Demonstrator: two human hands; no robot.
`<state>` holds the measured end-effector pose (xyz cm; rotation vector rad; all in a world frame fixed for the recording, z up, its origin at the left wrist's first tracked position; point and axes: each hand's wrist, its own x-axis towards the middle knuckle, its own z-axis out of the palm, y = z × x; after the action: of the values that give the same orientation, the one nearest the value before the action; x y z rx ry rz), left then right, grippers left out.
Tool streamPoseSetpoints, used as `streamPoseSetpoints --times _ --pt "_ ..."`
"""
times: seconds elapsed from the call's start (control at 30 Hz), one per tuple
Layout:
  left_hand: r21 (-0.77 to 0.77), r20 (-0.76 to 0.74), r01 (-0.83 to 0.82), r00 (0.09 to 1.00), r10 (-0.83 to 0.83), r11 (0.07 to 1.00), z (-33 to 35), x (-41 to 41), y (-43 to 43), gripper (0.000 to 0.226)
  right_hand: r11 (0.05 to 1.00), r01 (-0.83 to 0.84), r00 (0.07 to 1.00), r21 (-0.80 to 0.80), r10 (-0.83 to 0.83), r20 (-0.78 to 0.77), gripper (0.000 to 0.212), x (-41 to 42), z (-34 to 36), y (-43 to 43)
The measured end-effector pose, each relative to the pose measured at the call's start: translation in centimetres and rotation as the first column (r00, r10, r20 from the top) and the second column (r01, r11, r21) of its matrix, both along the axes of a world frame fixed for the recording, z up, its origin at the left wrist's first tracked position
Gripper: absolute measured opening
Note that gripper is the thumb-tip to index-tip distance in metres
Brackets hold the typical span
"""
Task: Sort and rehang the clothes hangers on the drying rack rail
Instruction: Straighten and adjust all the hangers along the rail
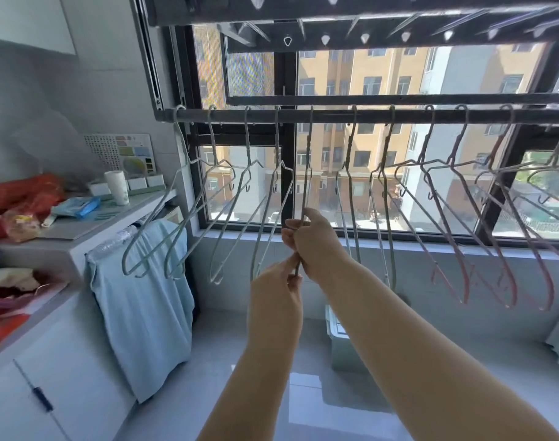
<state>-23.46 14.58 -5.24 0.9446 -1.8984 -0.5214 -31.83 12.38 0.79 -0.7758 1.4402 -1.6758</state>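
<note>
Both hands are up in front of the window, close together and clamped on one pale wire hanger [306, 173]. It is turned edge-on, with its hook over the dark rail [332, 116] straight above the hands. The right hand [313, 241] is the higher one, its fingers curled round the hanger's wires. The left hand [279, 281] is just below and touching it, and pinches the lower end of the same hanger between thumb and fingertips.

I count eleven hooks on the rail in all. Left of the hands hang four pale hangers [248, 149], greenish or whitish, all swung out to the left, with their bottom loops level with the hands. Right of the hands come two more pale ones [350, 144], hanging nearly straight down just past the right wrist. Beyond those are four pinkish hangers [461, 272] tilted rightward, and the farthest is cut off at the edge of view. Each hook sits apart from its neighbour along the rail.

Above the rail, well over the hands, run two darker bars [399, 43] pierced with a row of holes.

Down to the left of the left forearm, one light blue cloth [144, 297] drapes over the edge of a white counter [80, 224]. On that counter, farther left, are one white roll [117, 187], one blue packet [77, 206] and a red bag [20, 194].
</note>
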Motion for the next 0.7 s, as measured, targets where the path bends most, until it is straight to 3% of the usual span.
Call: streamPoseSetpoints --times 0.03,0.13,0.4,0.47,0.53,0.6,0.7 --pt "-0.001 -0.004 0.014 1.000 -0.014 1.000 0.1 0.0 0.1 0.036 1.000 0.007 0.999 -0.020 -0.006 0.053 0.050 -0.1 0.0 0.1" --pt "0.006 -0.015 0.043 0.999 -0.043 0.999 0.2 -0.4 0.1 0.038 0.999 0.034 0.999 -0.020 -0.034 -0.011 0.059 -0.5 -0.2 0.1" --pt "0.027 -0.059 0.110 0.992 -0.108 0.994 0.2 -1.4 0.7 0.040 0.998 0.069 0.994 0.007 -0.068 -0.082 0.053 -1.3 0.2 0.6" --pt "0.024 -0.073 0.126 0.990 -0.124 0.992 0.3 -1.1 0.9 0.039 0.998 0.052 0.981 0.040 -0.044 -0.187 0.050 -1.2 0.5 1.1" --pt "-0.001 -0.074 0.088 0.993 -0.088 0.996 0.3 -0.1 1.0 0.040 0.991 0.099 0.887 0.086 -0.049 -0.459 0.052 -0.7 0.9 1.6" --pt "-0.113 -0.162 -0.018 0.987 0.000 0.993 0.2 1.3 0.5 0.038 0.986 0.169 0.704 -0.001 -0.122 -0.700 0.060 0.1 1.1 1.8" --pt "-0.162 -0.253 -0.218 0.952 0.173 0.962 0.0 3.5 -1.4 0.038 0.995 0.080 0.598 -0.054 -0.092 -0.796 0.056 1.7 1.6 0.7"
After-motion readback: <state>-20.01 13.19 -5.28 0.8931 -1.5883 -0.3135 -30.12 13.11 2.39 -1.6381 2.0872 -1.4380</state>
